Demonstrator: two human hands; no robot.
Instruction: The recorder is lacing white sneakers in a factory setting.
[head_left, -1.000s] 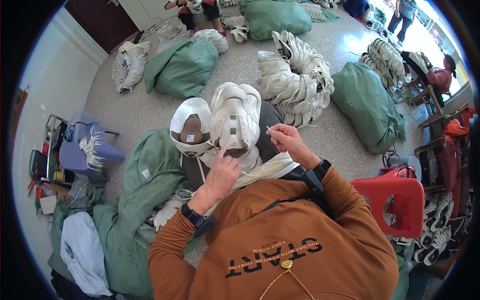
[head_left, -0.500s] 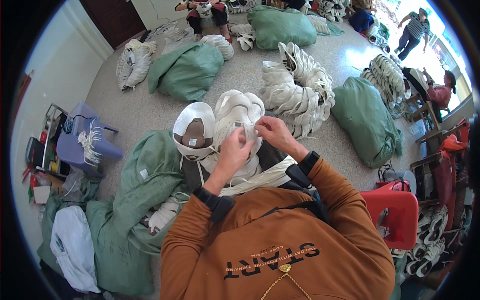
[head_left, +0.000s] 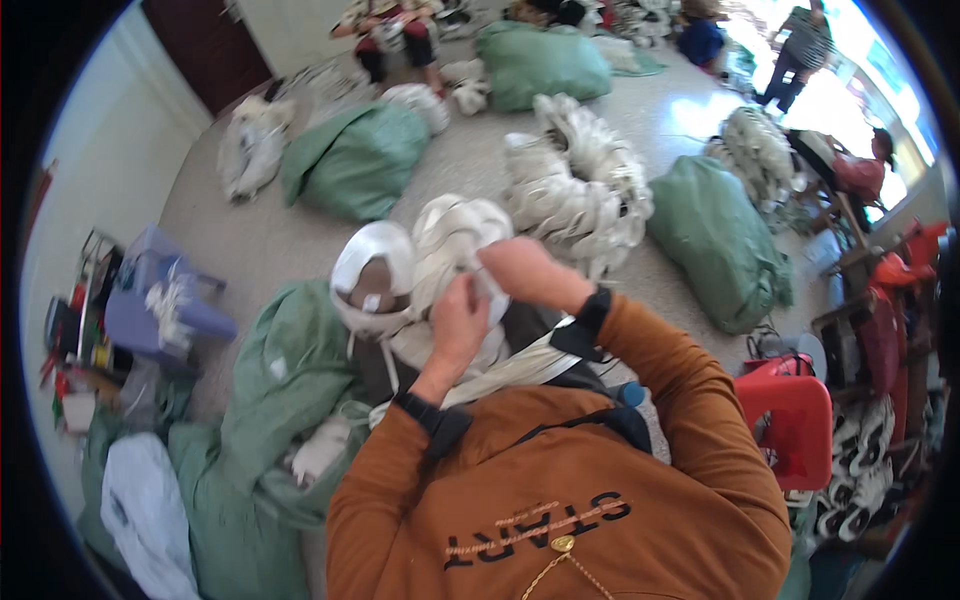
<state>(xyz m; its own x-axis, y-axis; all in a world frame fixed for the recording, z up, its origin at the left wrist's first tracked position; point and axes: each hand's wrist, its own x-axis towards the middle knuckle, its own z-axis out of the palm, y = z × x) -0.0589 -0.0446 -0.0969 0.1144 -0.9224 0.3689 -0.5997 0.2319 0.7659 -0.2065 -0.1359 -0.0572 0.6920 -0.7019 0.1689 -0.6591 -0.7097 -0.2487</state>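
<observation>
A white shoe upper (head_left: 452,232) lies over my lap, and both my hands work close together at its middle. The fingertips of my left hand (head_left: 462,322) are pinched together against it. Just right of them, my right hand (head_left: 535,272) is closed with its knuckles up. Blur and the fingers hide what either one grips. Beside this upper, on the left, sits a second white shoe upper (head_left: 345,258) with a brown inside, its opening toward me. A bundle of long white laces (head_left: 515,362) runs across my lap below my hands.
Green sacks (head_left: 358,160) stand on the floor ahead, at the right and by my left side. A ring of white shoe uppers (head_left: 570,200) lies ahead. A purple stool (head_left: 150,325) holds laces at left; a red chair (head_left: 790,420) is at right. Other people sit or stand farther off.
My left fingers have drawn together from a looser pose. My right hand has turned and closed more, nearer the left one. The whole view has shifted slightly and blurred.
</observation>
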